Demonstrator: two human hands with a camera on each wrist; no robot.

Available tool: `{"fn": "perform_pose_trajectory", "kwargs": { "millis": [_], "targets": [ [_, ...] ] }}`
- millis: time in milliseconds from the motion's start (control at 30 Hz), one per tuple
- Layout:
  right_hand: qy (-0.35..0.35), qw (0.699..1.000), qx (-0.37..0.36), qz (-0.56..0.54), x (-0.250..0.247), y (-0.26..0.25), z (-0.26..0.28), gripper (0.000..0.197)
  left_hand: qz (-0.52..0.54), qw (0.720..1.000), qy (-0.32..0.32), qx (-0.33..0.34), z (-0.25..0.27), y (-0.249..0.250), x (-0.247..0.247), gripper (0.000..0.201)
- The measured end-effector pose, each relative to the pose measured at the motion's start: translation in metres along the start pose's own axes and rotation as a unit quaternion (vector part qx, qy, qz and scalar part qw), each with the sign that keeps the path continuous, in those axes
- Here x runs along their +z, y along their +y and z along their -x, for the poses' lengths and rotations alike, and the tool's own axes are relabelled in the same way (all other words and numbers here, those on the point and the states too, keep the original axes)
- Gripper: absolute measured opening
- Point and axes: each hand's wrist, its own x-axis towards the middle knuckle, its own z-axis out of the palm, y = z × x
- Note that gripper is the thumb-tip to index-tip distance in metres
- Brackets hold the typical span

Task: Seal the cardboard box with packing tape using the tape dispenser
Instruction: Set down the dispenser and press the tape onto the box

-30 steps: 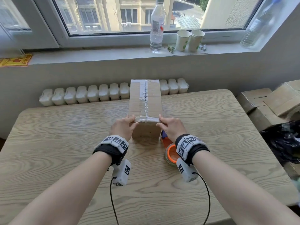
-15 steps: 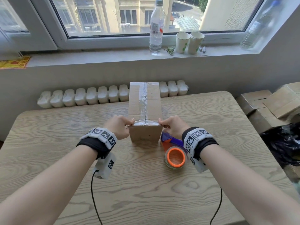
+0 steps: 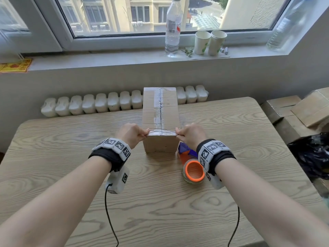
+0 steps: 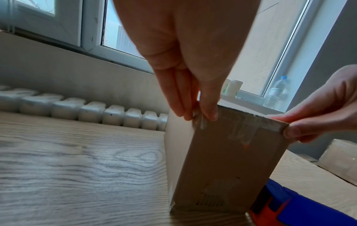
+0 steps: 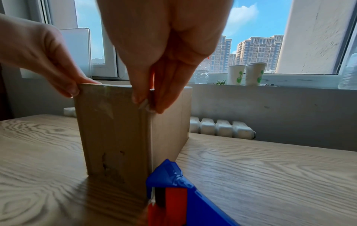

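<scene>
A long cardboard box (image 3: 161, 111) stands on the wooden table (image 3: 71, 193), its top seam covered by clear tape (image 3: 159, 107). Another strip of tape (image 3: 162, 133) runs across its near top edge. My left hand (image 3: 132, 134) pinches the near left top corner, with the thumb on the front face (image 4: 222, 160) and the fingers on the side. My right hand (image 3: 191, 133) pinches the near right top corner (image 5: 152, 97) the same way. The blue and orange tape dispenser (image 3: 191, 164) lies on the table beside the box's near right corner, under my right wrist, untouched.
A white radiator (image 3: 106, 104) runs behind the table's far edge. On the windowsill stand a plastic bottle (image 3: 173, 27) and two paper cups (image 3: 210, 42). Stacked cardboard boxes (image 3: 293, 111) and a black bag (image 3: 309, 155) sit off the table's right side.
Both hands have slid outward along the near top edge of the box, from near the middle to the two corners. The dispenser has stayed in place.
</scene>
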Motion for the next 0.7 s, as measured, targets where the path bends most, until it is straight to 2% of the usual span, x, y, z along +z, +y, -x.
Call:
{"fn": "perform_pose_trajectory", "kwargs": {
  "millis": [67,133,200,267,333,400,600,700],
  "targets": [
    [0.030,0.999,0.007,0.031,0.007,0.001,0.003,0.033,-0.007,1.000,0.005,-0.004,0.002,-0.001,0.000,0.026],
    [0.108,0.994,-0.004,0.032,0.019,0.000,0.008,0.033,-0.003,1.000,0.012,-0.012,0.002,-0.002,0.000,0.027],
    [0.155,0.987,-0.039,0.015,0.029,-0.004,0.011,0.051,0.003,1.000,0.011,-0.016,0.001,-0.001,0.000,0.026],
    [0.114,0.989,-0.089,-0.023,0.032,-0.011,0.011,0.076,0.005,1.000,0.006,-0.017,0.000,-0.001,0.000,0.025],
    [0.038,0.991,-0.127,-0.026,0.034,-0.018,0.009,0.081,0.004,1.000,0.005,-0.017,-0.001,-0.001,0.001,0.023],
    [0.001,0.991,-0.134,-0.010,0.035,-0.021,0.006,0.079,0.001,1.000,0.011,-0.013,-0.002,-0.003,0.003,0.022],
    [-0.023,0.991,-0.131,-0.013,0.035,-0.019,0.001,0.081,-0.015,1.000,0.020,-0.002,-0.004,-0.005,0.005,0.025],
    [-0.005,0.990,-0.139,-0.015,0.036,-0.017,0.004,0.073,-0.034,0.999,0.024,-0.010,0.000,-0.006,0.007,0.029]
  ]
}}
